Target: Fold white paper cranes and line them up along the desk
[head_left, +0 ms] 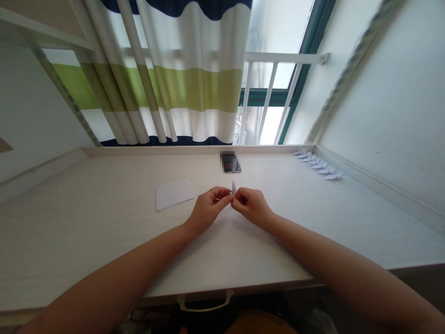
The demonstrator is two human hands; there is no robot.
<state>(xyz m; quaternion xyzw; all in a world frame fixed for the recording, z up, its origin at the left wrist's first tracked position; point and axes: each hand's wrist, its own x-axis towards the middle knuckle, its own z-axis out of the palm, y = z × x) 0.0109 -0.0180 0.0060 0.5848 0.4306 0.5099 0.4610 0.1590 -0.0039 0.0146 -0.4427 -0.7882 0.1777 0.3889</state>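
Note:
A small piece of folded white paper (pixel 233 187) stands upright between my two hands, above the middle of the desk. My left hand (pixel 211 202), with a ring on one finger, pinches it from the left between thumb and fingers. From the right, my right hand (pixel 253 202) grips the same paper with curled fingers. The lower part of the paper is mostly covered by my fingertips. Left of my left hand, flat on the desk, lies a stack of white paper sheets (pixel 174 195).
A dark phone (pixel 231 163), partly pixelated, lies beyond my hands. Several folded white paper cranes (pixel 320 166) form a row at the back right. The white desk (pixel 104 222) has a raised rim at back and sides and a drawer handle (pixel 205 308) in front. Behind hangs a striped curtain (pixel 198 88).

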